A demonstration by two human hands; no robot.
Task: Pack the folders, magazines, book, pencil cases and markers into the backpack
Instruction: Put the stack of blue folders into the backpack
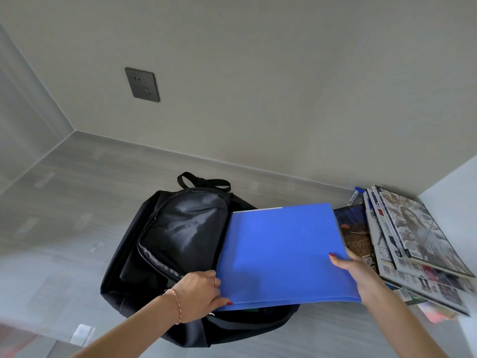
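A black backpack [165, 244] lies on the grey floor with its main compartment unzipped. Over its right side hangs a blue folder [281, 251], tilted and partly above the opening. My left hand [201, 293] grips the folder's near left edge, thumb on top. My right hand [353, 272] holds its right edge, thumb on top and fingers underneath. A stack of magazines [413, 236] lies to the right, with a dark-covered book [355, 233] beside it, half hidden by the folder. Blue-capped markers [355, 196] lie behind the stack.
A grey wall with a dark socket plate [142, 84] rises behind the backpack. A white surface [454, 192] borders the magazines at the right. Something pink [436, 315] shows under the stack's near end.
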